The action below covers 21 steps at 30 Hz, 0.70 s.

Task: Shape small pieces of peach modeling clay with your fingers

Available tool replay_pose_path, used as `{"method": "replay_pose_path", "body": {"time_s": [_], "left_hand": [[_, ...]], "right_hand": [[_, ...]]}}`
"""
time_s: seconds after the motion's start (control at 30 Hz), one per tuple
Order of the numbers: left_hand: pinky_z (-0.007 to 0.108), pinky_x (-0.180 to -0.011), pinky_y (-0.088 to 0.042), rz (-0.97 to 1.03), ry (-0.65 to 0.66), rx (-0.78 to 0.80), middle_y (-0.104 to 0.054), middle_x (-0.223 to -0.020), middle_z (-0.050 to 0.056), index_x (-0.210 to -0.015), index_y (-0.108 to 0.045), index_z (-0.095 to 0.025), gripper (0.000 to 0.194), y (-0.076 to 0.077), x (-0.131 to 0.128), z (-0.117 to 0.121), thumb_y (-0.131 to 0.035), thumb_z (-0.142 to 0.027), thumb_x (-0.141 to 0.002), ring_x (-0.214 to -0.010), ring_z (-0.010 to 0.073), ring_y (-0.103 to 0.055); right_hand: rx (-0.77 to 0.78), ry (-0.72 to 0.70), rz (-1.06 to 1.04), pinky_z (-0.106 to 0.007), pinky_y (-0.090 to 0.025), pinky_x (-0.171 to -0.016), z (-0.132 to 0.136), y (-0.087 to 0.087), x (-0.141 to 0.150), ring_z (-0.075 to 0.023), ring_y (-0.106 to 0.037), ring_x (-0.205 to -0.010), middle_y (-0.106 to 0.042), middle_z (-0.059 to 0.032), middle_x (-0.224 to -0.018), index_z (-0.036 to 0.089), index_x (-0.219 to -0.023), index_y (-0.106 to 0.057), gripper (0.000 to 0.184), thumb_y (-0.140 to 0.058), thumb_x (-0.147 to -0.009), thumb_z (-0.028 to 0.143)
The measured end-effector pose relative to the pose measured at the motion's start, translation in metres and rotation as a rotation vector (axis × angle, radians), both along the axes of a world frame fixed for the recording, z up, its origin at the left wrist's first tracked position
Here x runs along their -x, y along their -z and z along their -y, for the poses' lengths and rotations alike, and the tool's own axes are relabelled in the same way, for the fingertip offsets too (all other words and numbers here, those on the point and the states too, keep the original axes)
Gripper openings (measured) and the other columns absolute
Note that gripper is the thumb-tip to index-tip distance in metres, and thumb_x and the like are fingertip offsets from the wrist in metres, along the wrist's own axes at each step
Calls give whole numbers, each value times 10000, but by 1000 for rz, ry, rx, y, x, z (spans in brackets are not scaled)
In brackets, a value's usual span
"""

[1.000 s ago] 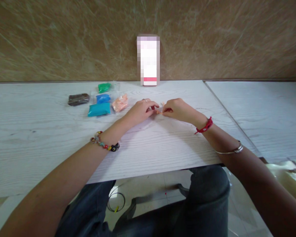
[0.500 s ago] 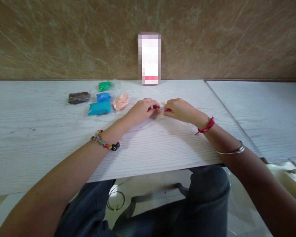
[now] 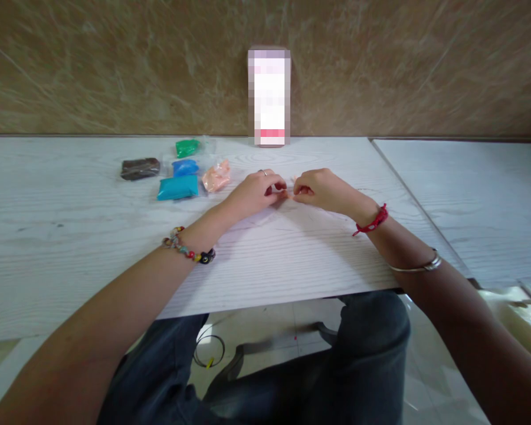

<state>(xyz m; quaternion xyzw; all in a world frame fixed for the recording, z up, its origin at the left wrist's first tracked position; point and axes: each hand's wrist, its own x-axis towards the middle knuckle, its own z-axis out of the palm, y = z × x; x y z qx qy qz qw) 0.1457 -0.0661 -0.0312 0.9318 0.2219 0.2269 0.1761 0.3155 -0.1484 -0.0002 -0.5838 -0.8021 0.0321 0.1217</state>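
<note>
My left hand (image 3: 265, 188) and my right hand (image 3: 319, 188) meet over the white table, fingers curled and thumbs low. Between their fingertips is a small piece of peach modelling clay (image 3: 290, 196), pinched from both sides and mostly hidden. Another peach bit (image 3: 294, 178) shows just behind my right fingers. Left of my left hand lies a clear bag of peach clay (image 3: 216, 176). Beside that bag are a teal clay pack (image 3: 177, 188), a blue one (image 3: 185, 168), a green one (image 3: 187, 147) and a brown one (image 3: 140, 169).
A phone (image 3: 269, 97) with a blurred screen leans upright against the brown marbled wall (image 3: 115, 71). The white wood-grain table (image 3: 265, 254) has a seam on the right. Below its front edge are my legs and a coiled cable (image 3: 209, 351) on the floor.
The whole scene sits slightly higher in the picture. My fingertips have shifted a little around the peach clay, which shows less between them. The bags have stayed in place.
</note>
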Motion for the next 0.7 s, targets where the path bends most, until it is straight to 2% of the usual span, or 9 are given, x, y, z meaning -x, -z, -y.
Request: {"method": "replay_pose_path", "body": {"time_s": [0.2, 0.5, 0.6, 0.7], "left_hand": [[236, -674, -413, -12, -11, -14, -609, -815, 25, -863, -650, -137, 134, 0, -1, 0, -580, -181, -758, -724, 118, -544], [234, -669, -407, -21, -1, -25, -606, -804, 23, -856, -648, -141, 123, 1, 0, -1, -587, -175, -755, -728, 122, -542], [235, -669, -407, -21, -4, -24, -605, -800, 24, -850, -647, -140, 118, 0, -1, -1, -586, -197, -767, -722, 123, -540], [241, -672, -408, -13, -13, -21, -608, -795, 28, -867, -645, -139, 148, 0, -1, 0, -586, -245, -783, -722, 129, -540]], "right_hand": [[20, -11, 11, -241, -317, -630, -1, 4, 1, -104, -482, -618, -640, -39, -697, 141, -766, -695, 229, -474, -794, 195], [10, -23, -24, -240, -306, -591, 0, 2, 1, -83, -439, -550, -591, -6, -611, 139, -707, -680, 192, -507, -772, 188], [-19, 49, -65, -254, -325, -617, -2, -1, -6, -97, -470, -580, -606, -13, -645, 143, -724, -682, 163, -529, -757, 188], [-131, 175, -97, -271, -355, -649, -7, 0, -16, -128, -512, -653, -635, -54, -777, 127, -845, -681, 170, -564, -747, 201]]}}
